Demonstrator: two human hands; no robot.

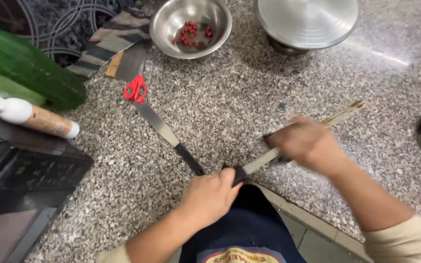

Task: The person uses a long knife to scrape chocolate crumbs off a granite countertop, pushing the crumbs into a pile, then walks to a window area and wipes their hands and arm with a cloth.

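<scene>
While the left hand closes in a fist around the black handle of a knife at the near edge of the speckled granite counter, the blade slants up and to the right toward the other hand. The right hand, blurred, wraps around a thin bundle of sticks and seems to hold them against the blade; their pale tips poke out past the knuckles toward the upper right. How tightly those fingers press is hard to read through the blur.

Just left of the fist lies a second long knife, its dark handle pointing at the left hand and its blade running up toward a pair of red-handled scissors and a cleaver. Farther back stands a steel bowl holding small red berries, with an overturned steel vessel to its right. A green bottle and a white-capped bottle lie at the left.
</scene>
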